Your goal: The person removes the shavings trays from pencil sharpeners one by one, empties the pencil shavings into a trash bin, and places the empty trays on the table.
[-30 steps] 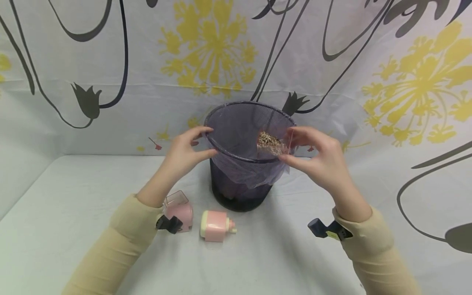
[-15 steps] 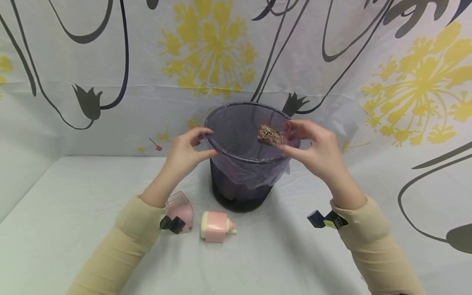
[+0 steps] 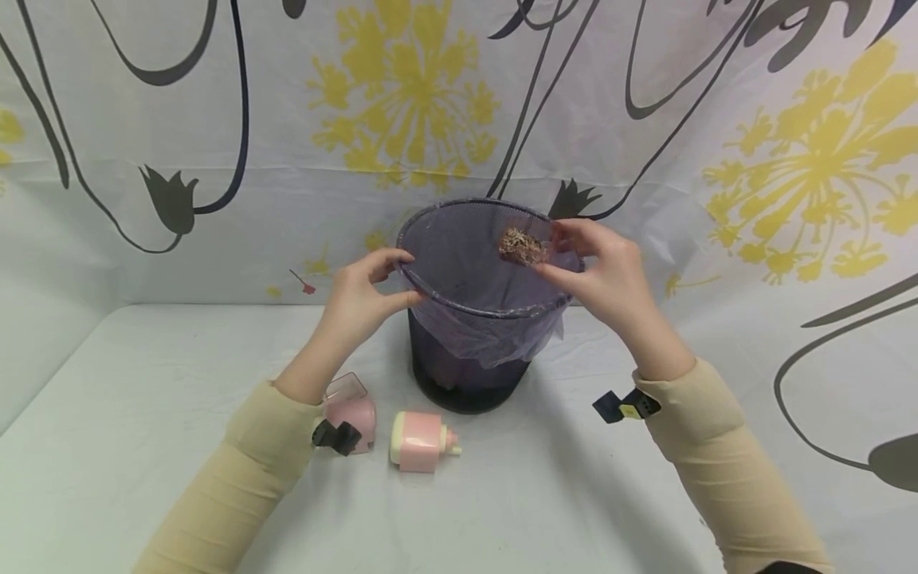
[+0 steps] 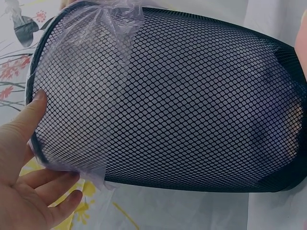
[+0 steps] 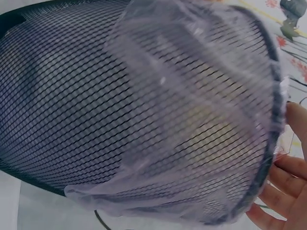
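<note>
A dark mesh wastebasket (image 3: pixel 466 379) stands upright, lined with a thin purplish plastic bag (image 3: pixel 488 339) folded over its rim. My left hand (image 3: pixel 362 291) grips the left side of the rim between thumb and fingers; the left wrist view shows that hand (image 4: pixel 29 172) beside the mesh wall. My right hand (image 3: pixel 606 267) pinches a small clear pinkish container (image 3: pixel 521 246) by its right end, over the basket's mouth. Brown and beige bits like pencil shavings fill its left part. From the right wrist, the hand (image 5: pixel 288 187) shows at the rim, with the container mostly hidden.
On the white tabletop (image 3: pixel 502 510), in front of the wastebasket, lies a pink and cream crank device (image 3: pixel 419 441), like a pencil sharpener part. Left of it, a pink housing with a clear frame (image 3: pixel 351 418) sits near my left wrist. A patterned curtain (image 3: pixel 272 119) hangs close behind.
My right hand has risen and shifted slightly left with the container, which has turned so its shavings show more. My left hand has stayed at the rim.
</note>
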A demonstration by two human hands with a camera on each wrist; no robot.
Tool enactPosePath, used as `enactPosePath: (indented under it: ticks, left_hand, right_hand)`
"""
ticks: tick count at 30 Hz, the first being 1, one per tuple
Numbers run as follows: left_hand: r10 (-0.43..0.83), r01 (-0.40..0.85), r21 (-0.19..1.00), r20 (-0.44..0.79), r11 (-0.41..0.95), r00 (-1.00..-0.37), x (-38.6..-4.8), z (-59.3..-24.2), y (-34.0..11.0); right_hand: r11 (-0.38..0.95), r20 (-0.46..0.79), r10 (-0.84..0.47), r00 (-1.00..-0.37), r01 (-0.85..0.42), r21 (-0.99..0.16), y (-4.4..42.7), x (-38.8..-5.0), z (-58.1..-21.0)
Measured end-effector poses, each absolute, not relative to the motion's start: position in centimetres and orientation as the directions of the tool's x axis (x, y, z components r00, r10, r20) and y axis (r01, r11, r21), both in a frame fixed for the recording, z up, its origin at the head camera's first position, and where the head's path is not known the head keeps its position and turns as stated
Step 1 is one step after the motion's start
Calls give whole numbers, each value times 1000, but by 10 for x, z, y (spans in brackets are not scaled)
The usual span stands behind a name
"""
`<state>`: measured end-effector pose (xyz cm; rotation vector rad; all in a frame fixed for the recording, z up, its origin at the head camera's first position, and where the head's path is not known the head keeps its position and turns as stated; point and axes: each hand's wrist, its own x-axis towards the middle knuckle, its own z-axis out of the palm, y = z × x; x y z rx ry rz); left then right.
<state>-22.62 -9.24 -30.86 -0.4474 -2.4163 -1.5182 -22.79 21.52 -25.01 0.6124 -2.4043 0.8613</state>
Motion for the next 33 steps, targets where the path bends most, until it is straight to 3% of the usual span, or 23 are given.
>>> enactPosePath:
  ticks: [18,33]
  left_hand:
    - [124,405,811,391,422,-912,-227,-310,-93]
    - [120,404,814,391,416,-912,-226,-312,-93]
  right_hand:
    - [756,578,-199,-792,-499,-423,219,-251,-258]
    - [848,663,-264,-700,-496,-187,219,-247,-262]
